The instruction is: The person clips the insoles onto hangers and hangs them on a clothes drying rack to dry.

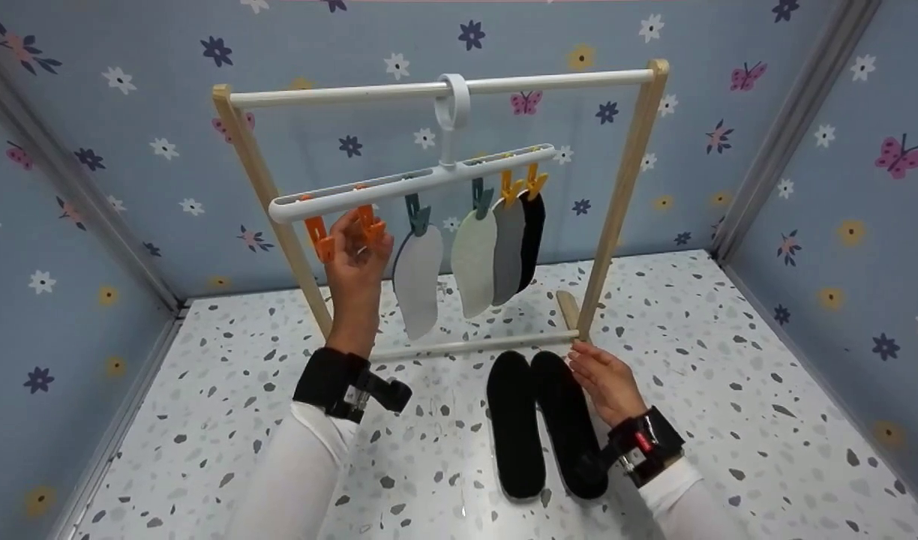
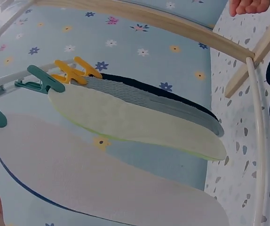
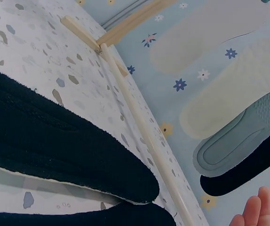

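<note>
Four insoles hang clipped on the clip hanger (image 1: 410,184); below it two black insoles (image 1: 541,420) lie unhung, the right hand (image 1: 605,381) resting spread on one, the left hand (image 1: 358,259) pinching an orange clip (image 1: 369,222).

Both arms wear long white sleeves that end just short of the wrist; the left hand (image 1: 358,259) is bare, and behind it sits a broad black wrist strap (image 1: 325,379) with a small black camera block jutting out to one side; the right hand (image 1: 605,379) is bare too; its black wrist strap (image 1: 654,442) carries a black mount with a small red part.
</note>
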The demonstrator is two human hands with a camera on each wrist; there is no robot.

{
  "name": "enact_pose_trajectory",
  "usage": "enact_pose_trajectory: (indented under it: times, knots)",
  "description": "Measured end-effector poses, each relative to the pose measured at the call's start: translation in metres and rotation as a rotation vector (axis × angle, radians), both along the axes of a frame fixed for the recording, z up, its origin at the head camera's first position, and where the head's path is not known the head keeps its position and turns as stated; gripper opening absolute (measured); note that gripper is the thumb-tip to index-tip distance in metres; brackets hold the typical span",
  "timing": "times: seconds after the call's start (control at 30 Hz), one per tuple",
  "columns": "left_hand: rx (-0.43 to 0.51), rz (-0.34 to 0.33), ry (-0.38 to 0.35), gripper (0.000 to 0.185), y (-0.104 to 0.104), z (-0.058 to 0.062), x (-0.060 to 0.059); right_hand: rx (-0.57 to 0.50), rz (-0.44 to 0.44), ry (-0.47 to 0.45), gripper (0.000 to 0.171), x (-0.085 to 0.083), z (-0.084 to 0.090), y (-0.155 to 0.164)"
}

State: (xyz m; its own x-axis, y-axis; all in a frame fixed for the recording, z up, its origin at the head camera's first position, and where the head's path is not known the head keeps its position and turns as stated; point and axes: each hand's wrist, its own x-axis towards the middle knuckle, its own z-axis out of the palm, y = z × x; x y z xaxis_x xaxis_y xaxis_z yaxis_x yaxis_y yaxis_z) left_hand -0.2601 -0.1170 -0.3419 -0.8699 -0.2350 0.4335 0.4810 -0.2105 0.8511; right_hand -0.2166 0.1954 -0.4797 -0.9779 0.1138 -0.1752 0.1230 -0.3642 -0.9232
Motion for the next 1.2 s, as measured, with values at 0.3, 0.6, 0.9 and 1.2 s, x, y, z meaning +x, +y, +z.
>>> enact_pose_trajectory:
  times: [0.3,0.6,0.9,1.2]
  knots:
    - [0.108,-0.025,0.101,0.076,0.006,0.006,-0.001,0.168,0.09,-0.03,0.033,-0.006,-0.004,0.004]
    - [0.038,0.031,0.188,0.075,0.009,0.009,-0.001,0.586,0.259,-0.031,0.046,-0.01,0.002,0.007]
    - [0.014,0.048,0.15,0.042,0.004,0.013,0.005,1.025,0.301,0.042,0.05,-0.014,-0.003,0.005]
    - [0.015,0.074,0.107,0.037,0.001,0.018,0.007,1.196,0.335,0.071,0.062,-0.015,-0.01,0.003]
